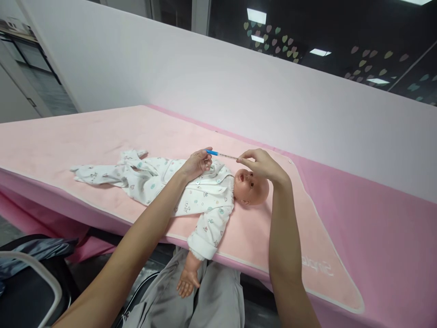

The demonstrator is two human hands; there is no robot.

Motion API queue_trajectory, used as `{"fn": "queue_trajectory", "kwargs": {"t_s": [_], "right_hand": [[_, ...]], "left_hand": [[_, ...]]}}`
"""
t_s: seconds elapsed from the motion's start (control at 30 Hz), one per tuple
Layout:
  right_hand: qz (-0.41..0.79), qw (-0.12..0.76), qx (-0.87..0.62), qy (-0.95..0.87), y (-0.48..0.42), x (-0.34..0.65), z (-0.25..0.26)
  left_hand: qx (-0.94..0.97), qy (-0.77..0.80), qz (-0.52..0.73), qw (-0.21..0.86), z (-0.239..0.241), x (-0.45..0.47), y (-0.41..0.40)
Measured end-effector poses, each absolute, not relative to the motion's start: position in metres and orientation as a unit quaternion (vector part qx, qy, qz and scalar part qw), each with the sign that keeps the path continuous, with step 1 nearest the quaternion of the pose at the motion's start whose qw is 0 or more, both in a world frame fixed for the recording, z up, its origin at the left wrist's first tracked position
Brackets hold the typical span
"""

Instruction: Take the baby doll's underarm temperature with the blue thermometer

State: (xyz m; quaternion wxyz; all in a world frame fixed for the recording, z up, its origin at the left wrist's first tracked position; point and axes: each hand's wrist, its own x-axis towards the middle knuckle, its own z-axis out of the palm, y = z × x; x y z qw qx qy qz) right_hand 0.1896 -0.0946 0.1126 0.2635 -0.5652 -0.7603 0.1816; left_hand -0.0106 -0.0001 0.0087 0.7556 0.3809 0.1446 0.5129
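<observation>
A baby doll (pixel 251 186) in a white patterned sleepsuit (pixel 191 193) lies on its back on a pink mat (pixel 68 141), head to the right. One doll arm hangs over the near edge. Both my hands hold a thin glass thermometer (pixel 225 156) level above the doll's chest and face. My left hand (pixel 198 163) pinches its blue end. My right hand (pixel 261 165) pinches the other end, just above the doll's head.
The mat covers a darker pink table (pixel 382 228) set against a pale wall (pixel 239 91). My grey-trousered lap (pixel 201 296) is below the near edge. A dark chair with a white frame (pixel 30 278) stands at lower left.
</observation>
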Motion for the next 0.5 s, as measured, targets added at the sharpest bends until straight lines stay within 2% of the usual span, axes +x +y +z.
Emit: {"fn": "queue_trajectory", "kwargs": {"t_s": [0.5], "right_hand": [[0.124, 0.291, -0.576, -0.753, -0.0965, 0.1896, 0.1136]], "left_hand": [[0.423, 0.119, 0.504, 0.744, 0.0013, -0.0069, 0.0054]]}}
